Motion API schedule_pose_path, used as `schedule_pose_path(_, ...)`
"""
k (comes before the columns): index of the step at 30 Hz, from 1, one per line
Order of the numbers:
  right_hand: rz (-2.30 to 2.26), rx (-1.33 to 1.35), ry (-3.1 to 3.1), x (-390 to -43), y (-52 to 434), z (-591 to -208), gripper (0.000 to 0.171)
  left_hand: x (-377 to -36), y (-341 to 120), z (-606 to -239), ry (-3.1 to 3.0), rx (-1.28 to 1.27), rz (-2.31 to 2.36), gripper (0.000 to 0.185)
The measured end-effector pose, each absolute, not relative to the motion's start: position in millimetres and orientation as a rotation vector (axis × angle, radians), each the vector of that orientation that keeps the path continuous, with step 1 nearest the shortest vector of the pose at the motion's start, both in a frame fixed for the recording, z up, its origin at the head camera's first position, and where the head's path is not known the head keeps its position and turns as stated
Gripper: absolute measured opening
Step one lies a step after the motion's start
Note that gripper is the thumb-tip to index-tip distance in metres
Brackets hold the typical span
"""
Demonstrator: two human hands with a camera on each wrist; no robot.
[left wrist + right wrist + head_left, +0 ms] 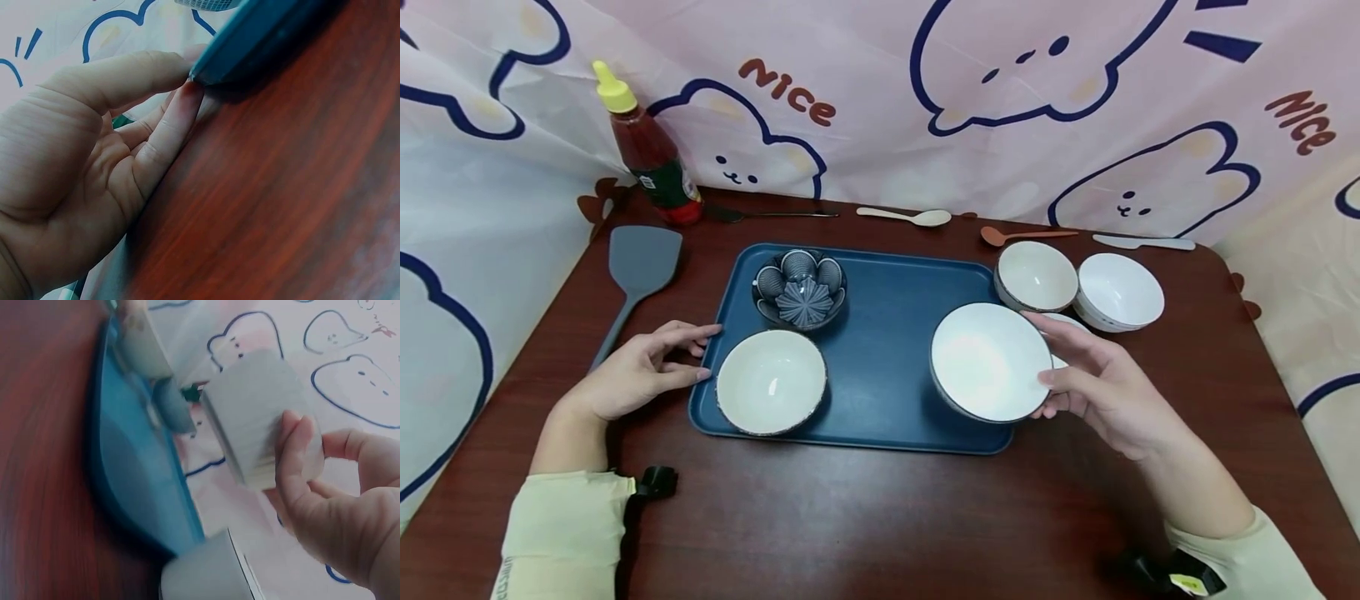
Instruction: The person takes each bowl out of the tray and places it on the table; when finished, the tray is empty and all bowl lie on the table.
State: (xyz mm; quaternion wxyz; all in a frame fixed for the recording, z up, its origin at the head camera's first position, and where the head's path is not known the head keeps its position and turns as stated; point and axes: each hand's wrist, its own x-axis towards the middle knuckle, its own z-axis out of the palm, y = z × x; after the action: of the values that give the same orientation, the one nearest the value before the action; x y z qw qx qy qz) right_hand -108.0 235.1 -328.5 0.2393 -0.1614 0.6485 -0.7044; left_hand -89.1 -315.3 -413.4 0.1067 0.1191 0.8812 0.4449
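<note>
My right hand [1093, 379] grips a white bowl [988, 362] with a dark rim, thumb at the rim and fingers round its outer side. The bowl is held over the right end of a blue tray [887, 333]; its ribbed outside shows in the right wrist view. Against the tray's left edge rest the thumb and fingertips of my left hand [632, 371]. On the tray's left part a cream bowl [771, 383] with a dark rim stands in front of a dark petal-patterned bowl [801, 287].
Two white bowls, one at the tray's corner [1036, 277] and another right of it [1120, 292], stand beyond my right hand. A grey spatula [643, 254] and red sauce bottle [658, 167] are at left. Along the back lie a cream spoon [928, 218], brown spoon [996, 237] and knife [1142, 242].
</note>
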Motion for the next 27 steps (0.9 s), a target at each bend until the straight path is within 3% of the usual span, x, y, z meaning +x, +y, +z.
schedule_pose_path(19, -1.954, -0.514, 1.742, -102, 336, -325, 0.067, -89, -315, -414, 2.594, 0.358, 1.309, 0.054)
schedule_pose_path(27, -1.956, -0.575, 1.693, -116, 386, -332, 0.069, -89, -315, -414, 2.6, 0.36, 1.307, 0.054)
